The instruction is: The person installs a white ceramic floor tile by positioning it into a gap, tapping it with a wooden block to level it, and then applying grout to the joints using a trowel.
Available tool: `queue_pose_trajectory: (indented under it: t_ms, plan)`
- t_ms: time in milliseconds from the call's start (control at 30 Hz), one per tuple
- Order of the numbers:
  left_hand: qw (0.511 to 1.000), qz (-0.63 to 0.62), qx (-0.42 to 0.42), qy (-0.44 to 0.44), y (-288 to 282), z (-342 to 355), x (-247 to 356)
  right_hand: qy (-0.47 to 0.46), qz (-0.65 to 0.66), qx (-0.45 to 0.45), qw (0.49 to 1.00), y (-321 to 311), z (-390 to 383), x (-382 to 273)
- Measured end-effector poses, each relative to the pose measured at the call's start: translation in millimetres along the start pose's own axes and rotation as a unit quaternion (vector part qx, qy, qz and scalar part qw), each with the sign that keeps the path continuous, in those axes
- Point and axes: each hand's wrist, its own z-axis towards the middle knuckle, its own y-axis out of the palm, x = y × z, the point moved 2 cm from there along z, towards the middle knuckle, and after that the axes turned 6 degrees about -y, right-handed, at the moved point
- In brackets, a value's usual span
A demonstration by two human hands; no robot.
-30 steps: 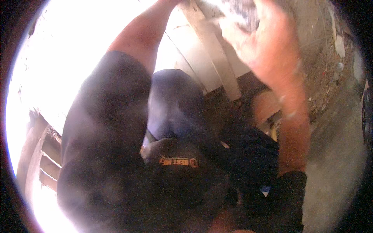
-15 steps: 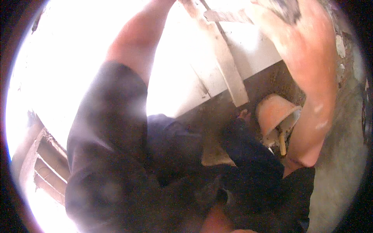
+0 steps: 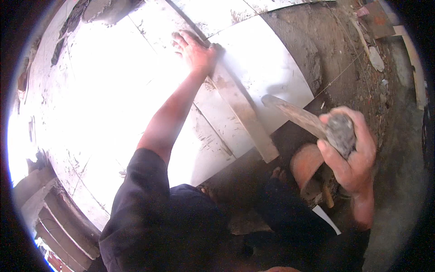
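My left hand (image 3: 194, 53) presses flat on a long wooden batten (image 3: 240, 106), its fingers spread over the far part. The batten lies across white floor tiles (image 3: 267, 59), and its near end sticks out past their edge. Raised at the right, my right hand (image 3: 355, 158) is closed around the rough grey head of a mallet (image 3: 342, 133). The mallet's pale wooden handle points left, toward the tiles, with its tip above or near them; contact cannot be made out. Glare washes out much of the tiling on the left.
By my foot, an orange bucket (image 3: 304, 167) lies tipped, with a wooden-handled tool (image 3: 328, 197) at its mouth. A thin string (image 3: 344, 71) crosses the bare soil (image 3: 294, 45) on the right. Stacked slabs (image 3: 63, 226) stand at lower left.
My view has shifted and both hands now show more fully. My right hand has come back nearer to me with the mallet. The batten still lies on the tiles.
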Motion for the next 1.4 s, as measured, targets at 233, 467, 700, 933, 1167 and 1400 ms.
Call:
queue_pose_trajectory:
  t_ms: [233,467,700,933,1167,1400]
  plan:
    - [0.996,0.035,0.086,0.004,62,52,56,-0.037,0.073,0.066,0.994,-1,18,22]
    - [0.986,0.162,0.031,-0.008,41,82,125,-0.028,0.041,0.061,0.997,2,76,48]
    - [0.982,0.160,0.084,0.046,31,118,100,-0.147,0.046,0.047,0.987,19,161,52]
    - [0.985,0.148,0.069,0.056,28,109,120,-0.084,0.000,0.056,0.995,40,222,25]
    - [0.967,0.251,0.005,0.033,20,100,130,-0.086,-0.003,0.039,0.996,24,232,7]
    - [0.909,0.311,0.203,0.189,101,191,24,-0.090,0.066,0.021,0.994,3,199,62]
